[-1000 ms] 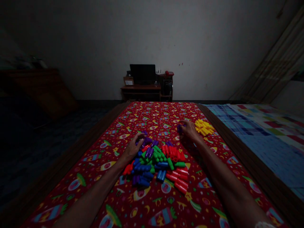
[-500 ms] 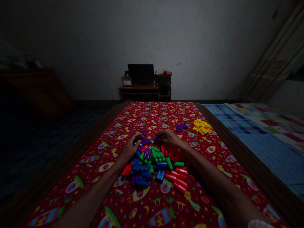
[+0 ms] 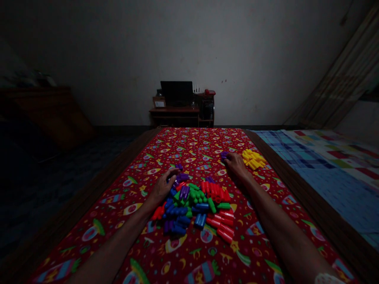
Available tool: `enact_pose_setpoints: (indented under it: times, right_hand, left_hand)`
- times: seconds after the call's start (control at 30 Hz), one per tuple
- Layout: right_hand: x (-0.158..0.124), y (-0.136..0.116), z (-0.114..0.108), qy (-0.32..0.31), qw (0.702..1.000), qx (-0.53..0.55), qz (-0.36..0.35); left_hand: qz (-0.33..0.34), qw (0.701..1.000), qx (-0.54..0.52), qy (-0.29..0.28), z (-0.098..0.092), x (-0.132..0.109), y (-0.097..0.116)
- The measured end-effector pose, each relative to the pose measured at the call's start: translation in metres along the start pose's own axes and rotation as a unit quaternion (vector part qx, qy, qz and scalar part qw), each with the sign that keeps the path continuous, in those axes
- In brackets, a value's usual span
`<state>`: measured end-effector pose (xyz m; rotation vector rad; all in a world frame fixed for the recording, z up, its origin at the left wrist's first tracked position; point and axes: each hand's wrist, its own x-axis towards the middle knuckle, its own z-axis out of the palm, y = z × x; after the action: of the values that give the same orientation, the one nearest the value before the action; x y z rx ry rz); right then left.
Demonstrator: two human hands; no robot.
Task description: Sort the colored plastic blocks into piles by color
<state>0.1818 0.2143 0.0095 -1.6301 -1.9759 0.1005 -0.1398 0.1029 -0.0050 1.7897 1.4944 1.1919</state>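
My right hand [image 3: 236, 163] is at the purple plastic building pieces [image 3: 224, 155] beside the yellow pile, its fingers closed on a purple piece they partly cover. My left hand [image 3: 162, 186] rests at the left edge of the mixed heap, thumb and fingers curved apart near a purple building piece [image 3: 183, 176]. Within the heap lie green pieces [image 3: 196, 194], blue pieces [image 3: 177, 210] and red pieces [image 3: 213, 190]. More red tube-shaped pieces [image 3: 223, 224] lie at its near right side.
Yellow pieces [image 3: 254, 159] are gathered at the right of the red patterned cloth [image 3: 195, 256]. Beyond the far edge stands a small desk [image 3: 174, 110] with a dark monitor [image 3: 177, 93]. A blue checked bedspread [image 3: 291, 173] spreads on the right.
My right hand has moved from the heap, away and to the right, to the purple pieces beside the yellow ones, carrying a purple piece. My left hand has stayed almost still.
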Motion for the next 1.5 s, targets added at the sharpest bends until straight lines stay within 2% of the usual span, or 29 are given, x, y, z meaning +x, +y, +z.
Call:
enact_pose_setpoints:
  times: [0.1,0.17,0.23,0.3,0.43,0.53,0.6,0.67,0.77,0.83,0.9,0.97,1.13,1.23,1.33,1.4,1.5]
  right_hand:
    - [0.0,-0.009,-0.007,0.029,0.999,0.006,-0.012]
    - [-0.002,-0.026,-0.012,0.029,0.998,0.038,-0.047]
    - [-0.007,-0.05,-0.014,-0.025,0.99,0.09,-0.106]
    - [-0.014,-0.079,-0.01,-0.106,0.97,0.136,-0.172]
    - [-0.028,-0.133,0.015,-0.218,0.908,0.166,-0.318]
    - [-0.03,-0.152,0.035,-0.261,0.876,0.153,-0.377]
    - [-0.027,-0.149,0.04,-0.247,0.884,0.167,-0.36]
    - [-0.022,-0.133,0.036,-0.2,0.908,0.179,-0.322]
    - [-0.014,-0.093,0.016,-0.112,0.957,0.124,-0.237]
    - [-0.01,-0.064,0.001,-0.079,0.98,0.055,-0.172]
    - [-0.008,-0.038,-0.009,-0.065,0.991,-0.005,-0.118]
    - [-0.007,-0.018,-0.013,-0.05,0.993,-0.041,-0.094]
    - [-0.002,0.007,-0.009,-0.013,0.998,-0.023,-0.05]
    - [0.0,0.003,-0.015,-0.005,0.999,-0.001,-0.043]
    - [-0.004,-0.024,-0.026,0.015,0.996,0.007,-0.088]
    - [-0.012,-0.056,-0.027,-0.028,0.989,0.038,-0.143]
    - [-0.028,-0.113,-0.014,-0.157,0.948,0.092,-0.261]
  left_hand:
    - [-0.006,1.0,0.0,0.014,0.0,0.001,-0.001]
    - [-0.013,1.0,-0.006,0.025,0.0,0.001,-0.001]
    - [-0.019,0.999,-0.016,0.034,0.0,0.002,-0.002]
    - [-0.024,0.999,-0.03,0.036,0.0,0.002,-0.003]
    - [-0.027,0.997,-0.05,0.045,0.001,0.003,-0.007]
    - [-0.026,0.997,-0.04,0.058,0.001,0.003,-0.01]
    - [-0.025,0.997,-0.043,0.057,0.001,0.003,-0.011]
    - [-0.024,0.997,-0.053,0.048,0.002,0.002,-0.011]
    - [-0.026,0.997,-0.066,0.036,0.003,0.001,-0.007]
    - [-0.026,0.997,-0.067,0.036,0.003,0.001,-0.005]
    - [-0.026,0.997,-0.063,0.039,0.003,0.001,-0.003]
    - [-0.025,0.997,-0.055,0.039,0.003,0.001,-0.002]
    - [-0.019,0.999,-0.027,0.037,0.0,0.001,0.001]
    - [-0.021,0.999,-0.018,0.033,-0.001,0.0,0.002]
    - [-0.033,0.997,-0.052,0.035,0.001,0.0,0.0]
    - [-0.041,0.994,-0.091,0.048,0.004,0.001,-0.004]
    - [-0.044,0.985,-0.145,0.08,0.007,0.002,-0.007]
